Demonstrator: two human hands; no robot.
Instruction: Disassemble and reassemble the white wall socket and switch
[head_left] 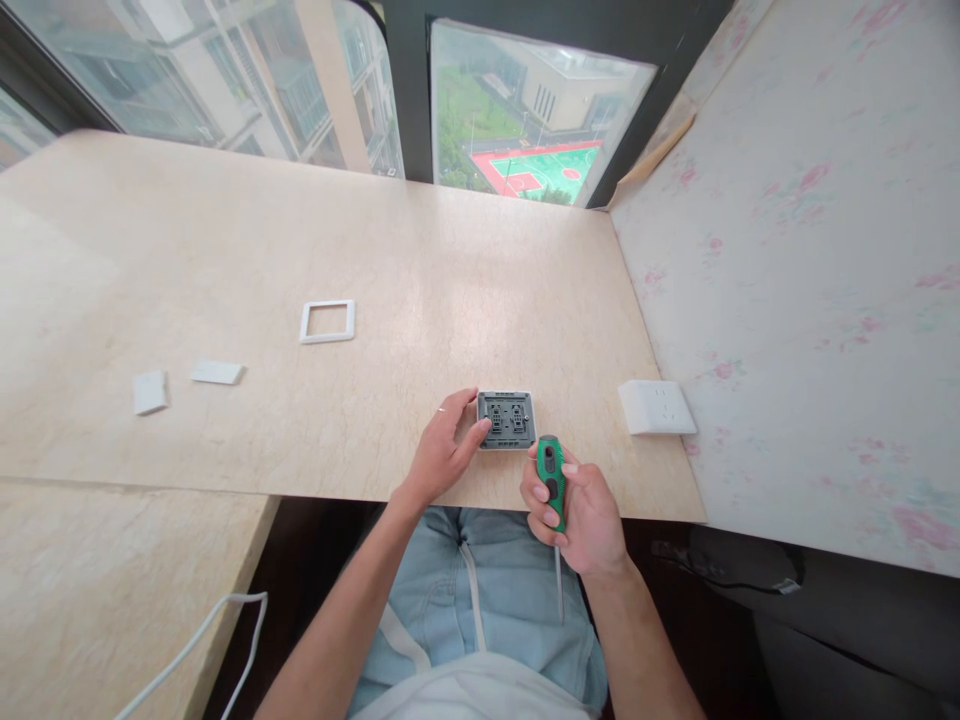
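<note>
A switch module [507, 420] with a dark grey face and white rim lies on the beige tabletop near its front edge. My left hand [448, 445] holds its left side, the thumb on the face and the fingers along the edge. In my right hand [577, 510] is a green and black screwdriver [551, 480], gripped by the handle. Its metal shaft points down toward my lap, away from the module. The right hand is just right of and below the module.
A white rectangular frame [328, 321] lies left of centre, with two white plates [150, 392] [217, 373] farther left. A white socket box [657, 407] sits by the papered wall at right. A white cable [199, 630] hangs at lower left. Windows [525, 120] border the back.
</note>
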